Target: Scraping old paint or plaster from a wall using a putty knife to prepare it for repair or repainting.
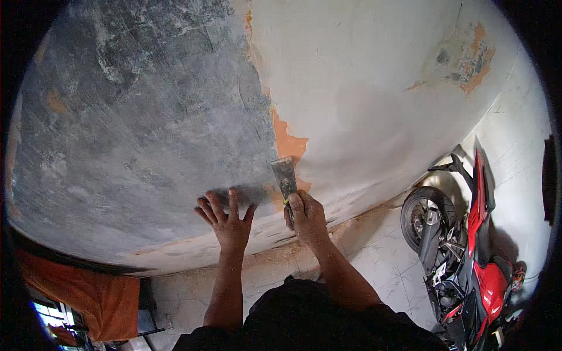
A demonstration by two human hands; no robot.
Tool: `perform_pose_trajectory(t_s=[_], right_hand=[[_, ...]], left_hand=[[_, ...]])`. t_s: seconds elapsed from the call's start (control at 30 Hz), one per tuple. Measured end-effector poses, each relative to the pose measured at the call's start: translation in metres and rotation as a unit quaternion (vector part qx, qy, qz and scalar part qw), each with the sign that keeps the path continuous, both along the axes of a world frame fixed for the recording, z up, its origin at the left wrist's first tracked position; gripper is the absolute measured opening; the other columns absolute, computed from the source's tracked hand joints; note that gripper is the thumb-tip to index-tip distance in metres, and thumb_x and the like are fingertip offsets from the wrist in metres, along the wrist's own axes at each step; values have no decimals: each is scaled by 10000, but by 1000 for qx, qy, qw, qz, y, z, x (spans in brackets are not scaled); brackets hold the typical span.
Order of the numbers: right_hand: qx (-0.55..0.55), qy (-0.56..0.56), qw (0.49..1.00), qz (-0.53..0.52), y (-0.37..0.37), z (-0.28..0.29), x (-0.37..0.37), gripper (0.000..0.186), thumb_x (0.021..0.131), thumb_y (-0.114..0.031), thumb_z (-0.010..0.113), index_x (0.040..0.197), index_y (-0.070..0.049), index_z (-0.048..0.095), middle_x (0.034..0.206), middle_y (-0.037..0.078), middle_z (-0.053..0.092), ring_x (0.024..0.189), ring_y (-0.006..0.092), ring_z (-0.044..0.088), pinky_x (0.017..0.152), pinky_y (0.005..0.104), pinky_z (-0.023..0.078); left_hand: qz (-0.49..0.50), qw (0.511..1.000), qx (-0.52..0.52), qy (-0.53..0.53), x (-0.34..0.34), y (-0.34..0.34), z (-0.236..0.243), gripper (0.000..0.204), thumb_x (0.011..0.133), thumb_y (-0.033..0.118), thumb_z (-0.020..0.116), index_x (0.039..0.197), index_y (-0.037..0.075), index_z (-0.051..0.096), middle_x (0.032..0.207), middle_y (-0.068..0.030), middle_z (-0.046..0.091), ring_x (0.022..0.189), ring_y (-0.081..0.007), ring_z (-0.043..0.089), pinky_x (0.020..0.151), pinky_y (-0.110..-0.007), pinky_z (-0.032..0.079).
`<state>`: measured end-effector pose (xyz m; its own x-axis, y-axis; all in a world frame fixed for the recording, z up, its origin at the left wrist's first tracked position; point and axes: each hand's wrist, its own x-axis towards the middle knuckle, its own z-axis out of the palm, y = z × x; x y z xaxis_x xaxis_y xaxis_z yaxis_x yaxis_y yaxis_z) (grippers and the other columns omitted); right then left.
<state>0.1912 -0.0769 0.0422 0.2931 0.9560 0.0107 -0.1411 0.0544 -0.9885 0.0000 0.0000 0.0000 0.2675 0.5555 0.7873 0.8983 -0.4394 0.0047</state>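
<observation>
My left hand (230,217) rests with fingers spread against the grey, mottled lower part of a wall (134,134), just left of the scraper. My right hand (305,217) grips a flat metal scraper (284,175) by its handle. The blade points up and lies at the edge of a ragged exposed orange patch (290,140), where the grey surface meets the white, smoother painted section (363,70). Another worn orange and grey patch (477,55) shows at the upper right of the white section.
A red and black motorcycle (492,281) stands at the right beside a white wall (521,134). At lower left hangs an orange cloth (99,304), near a dark stand. White floor tiles (380,263) run along the foot of the wall below my hands.
</observation>
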Motion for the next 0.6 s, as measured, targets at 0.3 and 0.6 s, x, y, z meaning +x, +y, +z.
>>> perform_pose_trajectory(t_s=[0.3, 0.6], right_hand=[[-87, -36, 995, -22, -15, -65, -7, 419, 1015, -393, 495, 875, -8, 585, 610, 62, 583, 504, 144, 562, 515, 314, 474], [-103, -117, 987, -25, -24, -60, -18, 411, 1024, -377, 475, 879, -10, 591, 616, 77, 607, 506, 164, 586, 524, 333, 484]], left_hand=[[-5, 1000, 8, 0, 2, 6, -2, 914, 759, 511, 785, 1515, 290, 323, 1595, -224, 81, 1447, -529, 29, 1092, -744, 127], [2, 1000, 4, 26, 6, 1, 0, 986, 739, 513, 803, 1527, 220, 288, 1589, -276, 23, 1442, -546, -15, 1099, -736, 96]])
